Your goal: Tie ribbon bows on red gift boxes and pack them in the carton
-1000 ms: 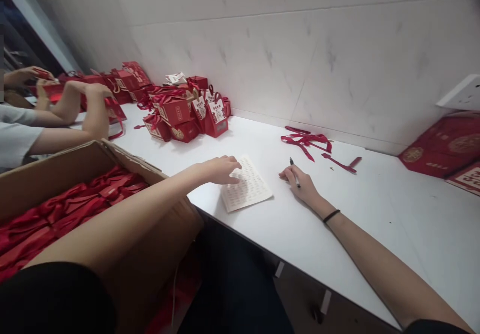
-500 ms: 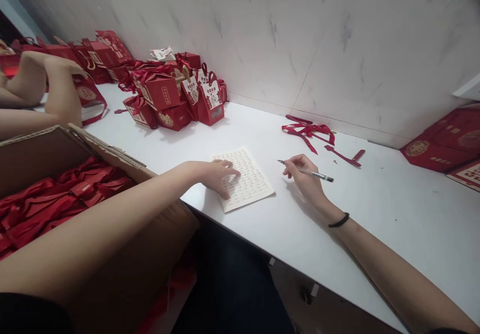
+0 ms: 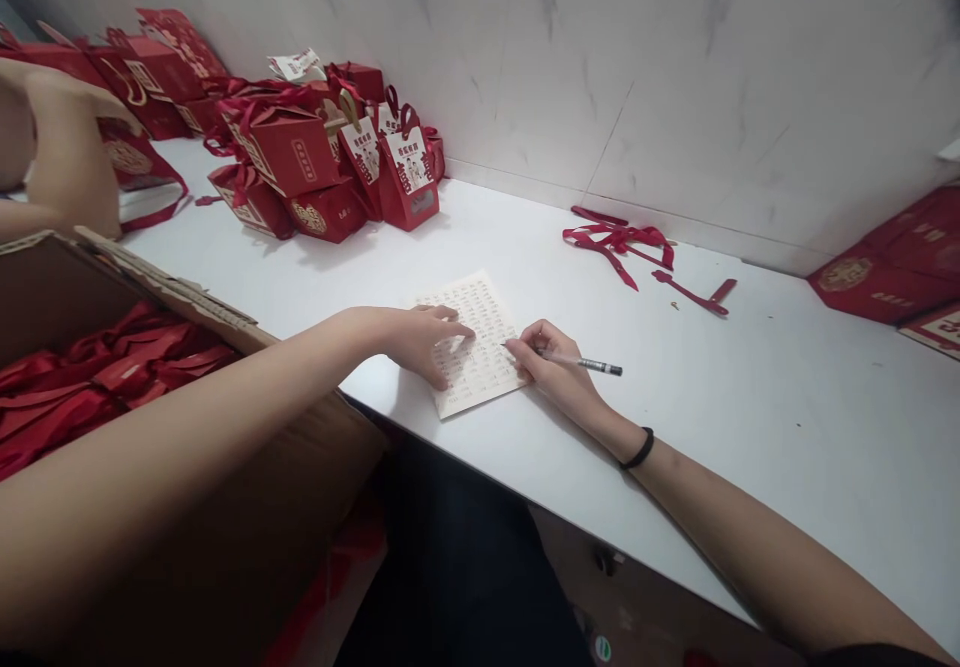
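A cream sheet of paper (image 3: 480, 387) covered with rows of small handwritten marks lies on the white table near its front edge. My left hand (image 3: 420, 342) rests on the paper's left side with its fingers spread. In my right hand (image 3: 559, 372) is a pen (image 3: 592, 364), pinched between thumb and fingers. Its tip points left over the right part of the paper, and I cannot tell whether it touches the sheet. The side of my right hand is at the paper's right edge, with a black band around the wrist.
Red gift boxes (image 3: 300, 162) are stacked at the back left. Loose red ribbons (image 3: 619, 240) lie by the wall, and a red box (image 3: 892, 257) stands far right. At left, a cardboard box (image 3: 150, 277) holds red ribboned items; another person's arm (image 3: 71, 157) is behind it.
My right hand has moved left with the pen, from the bare table onto the paper's right edge. My left hand stays on the sheet. The whole view has shifted slightly.
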{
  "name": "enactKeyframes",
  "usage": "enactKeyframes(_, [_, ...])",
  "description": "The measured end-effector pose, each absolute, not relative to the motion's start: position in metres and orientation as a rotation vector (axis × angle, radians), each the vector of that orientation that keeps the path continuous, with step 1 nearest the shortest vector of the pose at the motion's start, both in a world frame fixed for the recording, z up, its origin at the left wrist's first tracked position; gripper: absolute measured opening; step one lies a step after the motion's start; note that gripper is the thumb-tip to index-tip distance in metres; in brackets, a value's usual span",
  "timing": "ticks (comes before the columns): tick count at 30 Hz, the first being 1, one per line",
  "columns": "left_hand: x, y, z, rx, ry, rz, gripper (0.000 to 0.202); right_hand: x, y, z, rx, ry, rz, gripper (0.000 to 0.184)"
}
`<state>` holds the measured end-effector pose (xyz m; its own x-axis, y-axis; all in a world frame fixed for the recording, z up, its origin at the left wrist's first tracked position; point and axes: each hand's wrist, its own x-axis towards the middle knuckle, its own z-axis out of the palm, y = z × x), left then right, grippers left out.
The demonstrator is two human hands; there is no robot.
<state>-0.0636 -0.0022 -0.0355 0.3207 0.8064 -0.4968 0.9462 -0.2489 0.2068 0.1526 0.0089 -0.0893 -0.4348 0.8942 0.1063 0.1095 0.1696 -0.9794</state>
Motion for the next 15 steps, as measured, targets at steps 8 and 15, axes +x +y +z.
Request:
enactKeyframes(8, [-0.0612, -0.0029, -0.0321, 2.087, 1.565, -0.405, 0.089, 0.1515, 0.0065, -0.0896, -0.942, -1.658, 1.358, 0.028])
enactKeyframes(15, [-0.0612, -0.0029, -0.0324, 2.091, 1.57, -0.422, 0.089, 0.1514, 0.0062, -0.0896, -1.014, -1.75, 1.175, 0.037])
